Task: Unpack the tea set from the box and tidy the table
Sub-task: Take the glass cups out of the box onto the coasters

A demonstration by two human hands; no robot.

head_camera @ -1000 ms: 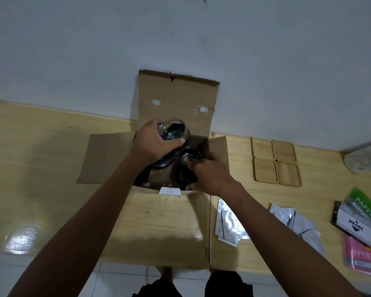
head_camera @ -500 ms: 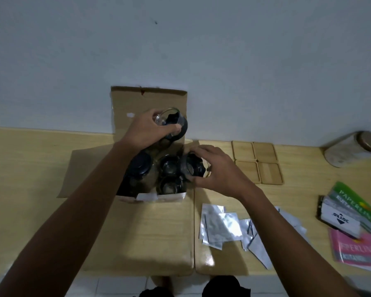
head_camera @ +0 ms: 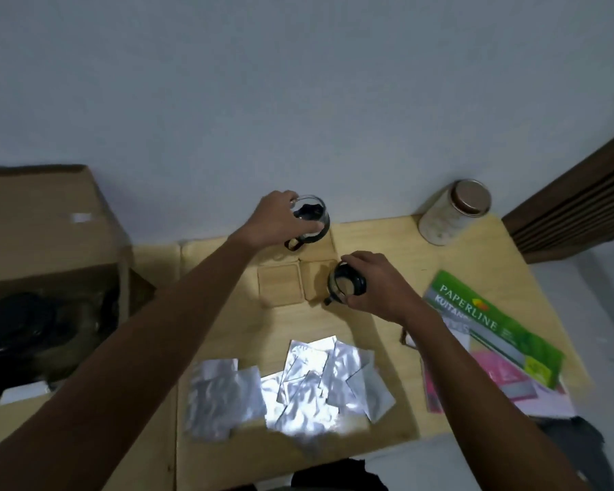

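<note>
My left hand grips a glass cup with a dark holder by its rim, over the far wooden coasters next to the wall. My right hand grips a second glass cup over the near right coaster. The near left coaster is bare. At the far left stands the open cardboard box; dark tea-set pieces lie inside it.
Several silver foil sachets lie scattered on the wooden table near me. A round tin with a brown lid stands at the back right. Green and pink paper pads lie at the right edge.
Both hands lifted a cup each out of the box and carried them right to the coasters. My view swung right, so the box now sits at the left edge.
</note>
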